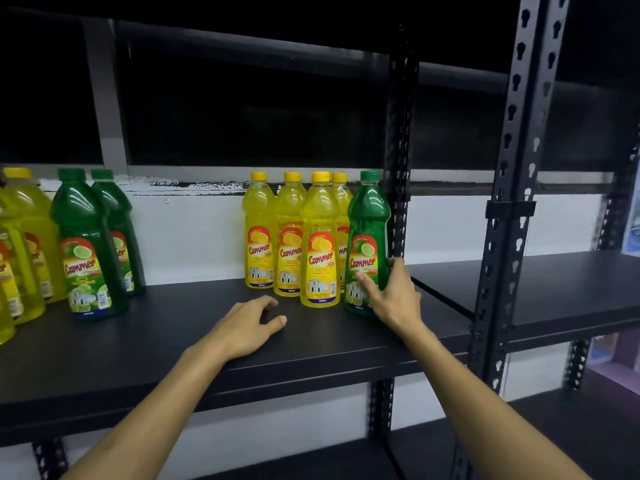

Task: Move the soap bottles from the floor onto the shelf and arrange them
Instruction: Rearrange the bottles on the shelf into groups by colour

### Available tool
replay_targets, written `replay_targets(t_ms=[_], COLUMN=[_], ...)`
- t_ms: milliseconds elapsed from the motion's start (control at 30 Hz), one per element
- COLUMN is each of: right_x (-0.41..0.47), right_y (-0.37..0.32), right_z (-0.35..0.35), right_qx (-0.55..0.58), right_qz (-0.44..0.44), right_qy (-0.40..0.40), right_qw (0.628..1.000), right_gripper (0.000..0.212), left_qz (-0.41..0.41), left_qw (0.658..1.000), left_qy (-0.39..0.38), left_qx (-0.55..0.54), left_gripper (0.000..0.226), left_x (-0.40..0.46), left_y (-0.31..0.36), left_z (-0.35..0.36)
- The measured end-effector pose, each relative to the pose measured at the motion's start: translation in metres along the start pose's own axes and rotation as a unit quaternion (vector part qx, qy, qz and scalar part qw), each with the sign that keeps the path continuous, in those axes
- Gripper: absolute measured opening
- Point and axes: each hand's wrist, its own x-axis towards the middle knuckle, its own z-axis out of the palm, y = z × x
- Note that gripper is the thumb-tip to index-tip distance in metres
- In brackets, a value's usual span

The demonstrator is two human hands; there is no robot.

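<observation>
My right hand (391,299) grips an upright green soap bottle (367,237) beside four yellow bottles (318,244); my left hand (247,323) rests on the shelf (156,341), fingers loosely curled.

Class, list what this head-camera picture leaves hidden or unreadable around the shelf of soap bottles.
- Floor: outside the head view; bottles remaining unknown.
- Left yellow bottles: cut by the left edge; count unclear.
- Rear yellow bottle: mostly hidden by front bottles.
- Green bottle label: partly covered by the right hand.
- Small print: too small.
</observation>
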Motion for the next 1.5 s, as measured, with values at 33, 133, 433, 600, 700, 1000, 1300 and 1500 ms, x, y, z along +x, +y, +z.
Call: replay_targets(t_ms=[33,133,433,600,700,1000,1300,1500], right_x=[-0.005,-0.019,-0.041,-0.048,-0.045,-0.065,-0.087,-0.098], right_y=[-0.004,-0.017,-0.061,-0.096,-0.115,-0.179,-0.245,-0.287], right_z=[0.000,0.002,0.031,0.053,0.063,0.117,0.190,0.237], right_qx=[0.001,0.019,0.128,0.165,0.166,0.255,0.299,0.314], right_qz=[-0.005,-0.023,-0.064,-0.090,-0.080,-0.097,-0.114,-0.131], right_qy=[-0.002,-0.012,-0.108,-0.164,-0.207,-0.318,-0.373,-0.391], right_qw=[1.000,0.999,0.984,0.969,0.961,0.908,0.871,0.855], right_gripper=[0.072,0.068,0.072,0.058,0.061,0.061,0.066,0.062], left_qz=[0.008,0.024,0.029,0.018,-0.024,-0.070,-0.181,-0.198], left_qw=[1.000,0.999,0.991,0.982,0.979,0.991,0.979,0.963], left_qy=[0.003,0.006,0.011,0.047,0.074,0.063,0.071,0.129], left_qx=[-0.013,-0.044,-0.132,-0.181,-0.187,-0.097,-0.064,-0.129], left_gripper=[0.058,0.066,0.101,0.082,0.076,0.087,0.120,0.085], left_x=[-0.004,-0.012,-0.019,-0.023,-0.028,-0.074,-0.122,-0.111], left_y=[0.000,0.005,0.012,0.010,-0.002,-0.079,-0.182,-0.203], left_z=[0.000,-0.002,-0.008,-0.012,-0.018,-0.066,-0.140,-0.131])
